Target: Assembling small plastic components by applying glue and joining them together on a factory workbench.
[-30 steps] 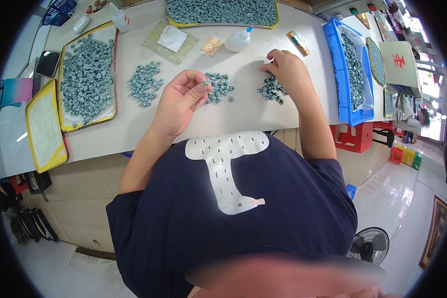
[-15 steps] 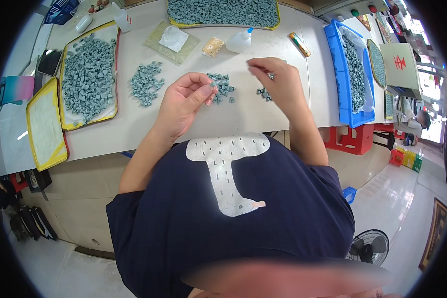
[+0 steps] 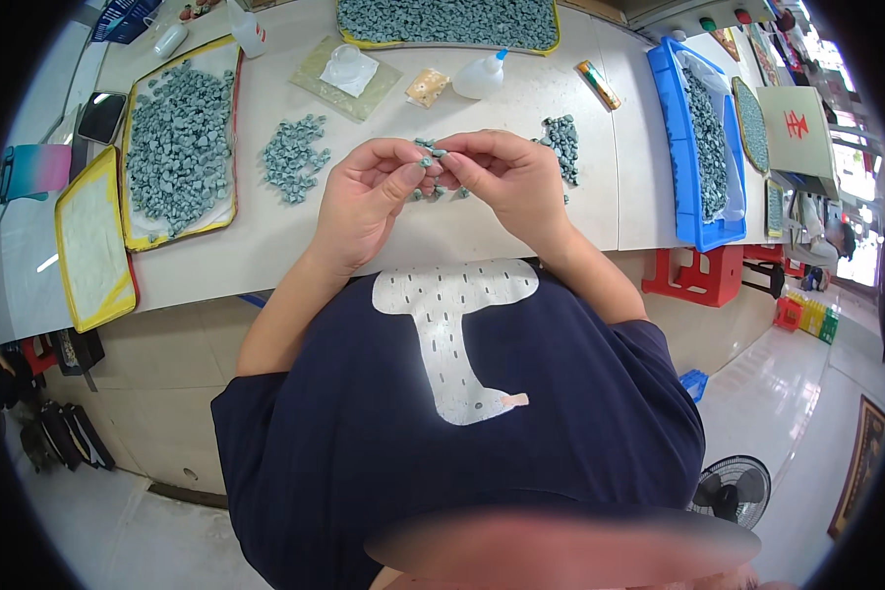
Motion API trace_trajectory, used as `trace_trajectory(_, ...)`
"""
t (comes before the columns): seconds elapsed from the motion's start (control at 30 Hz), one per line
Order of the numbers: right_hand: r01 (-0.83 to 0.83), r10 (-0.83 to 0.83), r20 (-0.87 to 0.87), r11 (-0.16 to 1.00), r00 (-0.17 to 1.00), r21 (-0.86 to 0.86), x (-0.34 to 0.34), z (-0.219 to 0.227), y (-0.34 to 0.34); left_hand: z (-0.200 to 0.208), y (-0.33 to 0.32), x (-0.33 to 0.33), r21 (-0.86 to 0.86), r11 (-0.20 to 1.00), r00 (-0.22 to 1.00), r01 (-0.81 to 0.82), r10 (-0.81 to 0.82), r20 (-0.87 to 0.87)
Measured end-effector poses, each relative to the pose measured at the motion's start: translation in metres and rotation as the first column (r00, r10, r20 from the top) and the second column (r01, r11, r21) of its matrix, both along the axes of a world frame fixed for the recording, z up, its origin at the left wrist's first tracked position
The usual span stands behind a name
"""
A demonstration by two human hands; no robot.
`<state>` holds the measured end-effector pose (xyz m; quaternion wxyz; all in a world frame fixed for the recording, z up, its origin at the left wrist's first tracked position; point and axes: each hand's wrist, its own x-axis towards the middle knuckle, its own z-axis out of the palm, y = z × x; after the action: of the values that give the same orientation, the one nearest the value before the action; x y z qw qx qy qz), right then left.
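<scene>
Over the middle of the table my two hands meet fingertip to fingertip. My left hand (image 3: 372,197) is closed in a pinch on a small grey-green piece, stone-like in look. In the thumb and forefinger of my right hand (image 3: 516,187) is another small green piece (image 3: 440,152), held against the left fingertips. Behind and below the hands lies a small heap of green pieces (image 3: 423,144), mostly covered by them. A loose pile of green pieces (image 3: 295,157) is to the left of my left hand. Beyond my right wrist sits a darker pile (image 3: 562,143).
Trays of green pieces stand at the left (image 3: 234,157) and the back (image 3: 462,45). A blue crate (image 3: 664,138) holds more at the right. Toward the back are a squeeze bottle (image 3: 479,79), a patterned packet (image 3: 427,88), a greenish slab (image 3: 315,74) and an orange tube (image 3: 598,86).
My right hand has moved left from the right-hand pile to my left fingertips, uncovering that pile. My left hand keeps its pinch in nearly the same place.
</scene>
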<state>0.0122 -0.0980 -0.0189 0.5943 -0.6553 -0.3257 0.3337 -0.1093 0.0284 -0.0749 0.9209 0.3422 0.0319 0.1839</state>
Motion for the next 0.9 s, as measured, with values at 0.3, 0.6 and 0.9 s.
trace_trajectory(0.3, 0.04, -0.163, 0.646, 0.979, 0.746, 0.201, -0.004, -0.007, 0.005, -0.003, -0.004, -0.002, 0.336, 0.919, 0.968, -0.209, 0.242, -0.06)
trace_trajectory(0.6, -0.052, -0.226, 0.827, 0.955, 0.516, 0.293, -0.003, -0.006, 0.006, -0.004, -0.006, -0.002, 0.406, 0.885, 0.958, -0.225, 0.276, -0.071)
trace_trajectory(0.9, -0.083, -0.229, 0.822, 0.945, 0.522, 0.316, -0.003, -0.016, 0.008, -0.001, -0.003, 0.002, 0.637, 0.655, 0.906, -0.406, 0.382, 0.185)
